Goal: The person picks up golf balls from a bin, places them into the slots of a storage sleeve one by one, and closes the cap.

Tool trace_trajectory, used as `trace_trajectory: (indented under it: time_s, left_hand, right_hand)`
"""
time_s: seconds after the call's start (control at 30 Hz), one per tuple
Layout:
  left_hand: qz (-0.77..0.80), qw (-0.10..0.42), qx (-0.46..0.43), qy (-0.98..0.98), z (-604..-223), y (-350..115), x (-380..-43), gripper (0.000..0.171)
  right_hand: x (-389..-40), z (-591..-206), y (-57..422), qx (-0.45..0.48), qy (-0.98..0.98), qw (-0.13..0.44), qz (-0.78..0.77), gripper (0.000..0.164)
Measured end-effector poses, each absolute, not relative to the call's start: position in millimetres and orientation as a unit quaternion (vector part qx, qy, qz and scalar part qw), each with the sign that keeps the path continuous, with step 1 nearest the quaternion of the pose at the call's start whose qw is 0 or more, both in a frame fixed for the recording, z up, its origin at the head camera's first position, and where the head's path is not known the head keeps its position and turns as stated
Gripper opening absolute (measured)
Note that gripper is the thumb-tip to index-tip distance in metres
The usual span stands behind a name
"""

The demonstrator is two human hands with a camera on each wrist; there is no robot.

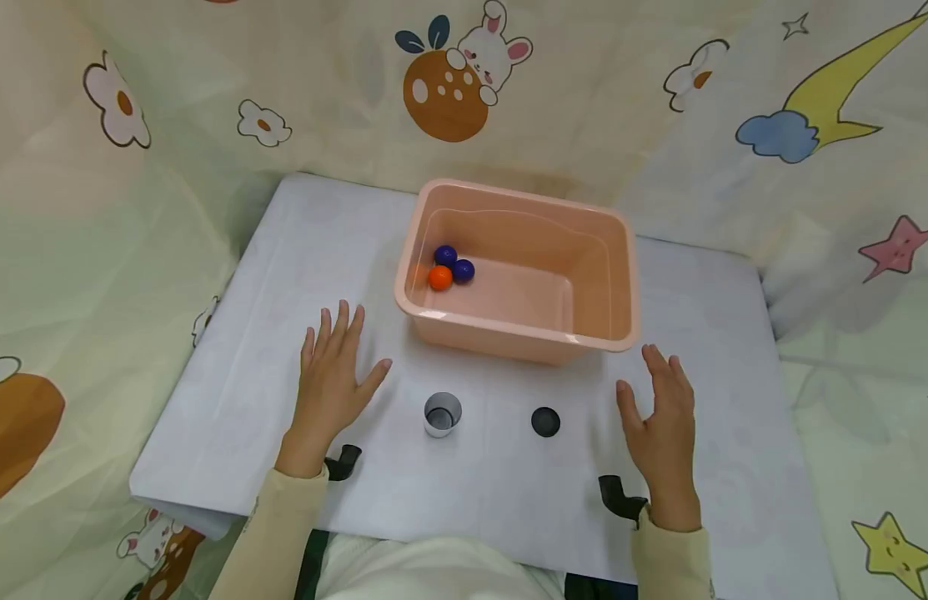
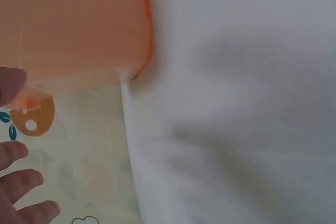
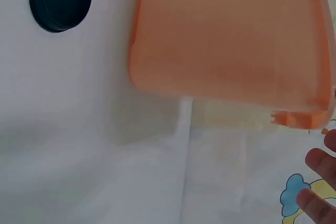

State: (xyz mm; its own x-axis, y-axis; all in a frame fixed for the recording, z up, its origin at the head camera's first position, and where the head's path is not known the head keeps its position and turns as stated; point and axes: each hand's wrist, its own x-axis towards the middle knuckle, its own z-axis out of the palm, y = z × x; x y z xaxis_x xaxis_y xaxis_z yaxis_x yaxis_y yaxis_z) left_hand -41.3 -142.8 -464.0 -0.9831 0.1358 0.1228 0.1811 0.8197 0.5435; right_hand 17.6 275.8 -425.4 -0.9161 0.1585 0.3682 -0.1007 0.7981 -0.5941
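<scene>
Cream sleeves [image 1: 287, 517] lead to the left hand [image 1: 330, 390] and right hand [image 1: 666, 440], both spread, empty. Two blue balls [image 1: 464, 271] and an orange ball [image 1: 440, 277] lie inside the pink tub [image 1: 501, 342]; the grey cup [image 1: 443, 416] and black cap [image 1: 546, 422], seemingly not yet dealt with, stand apart before it.

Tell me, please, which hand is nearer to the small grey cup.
Left. The left hand is left of the small grey cup, apart from it; the right hand is farther away, on its right.
</scene>
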Motion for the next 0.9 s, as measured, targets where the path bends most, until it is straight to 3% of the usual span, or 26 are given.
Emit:
trace_trajectory:
  time_s: [0.5, 0.7, 0.9]
  left_hand:
    - [-0.350, -0.138, -0.172, -0.911, -466, -136, -42, 0.127]
    - [-0.392, -0.170, -0.209, -0.880, -472, -129, -37, 0.123]
    - [-0.442, -0.176, -0.233, -0.848, -480, -119, -32, 0.109]
  right_hand:
    - [-1, -377, 285, 0.045, -0.931, 0.156, 0.327, 0.068]
    - [-11, -365, 289, 0.061, -0.933, 0.142, 0.324, 0.067]
    - [-21, -353, 293, 0.075, -0.932, 0.114, 0.336, 0.066]
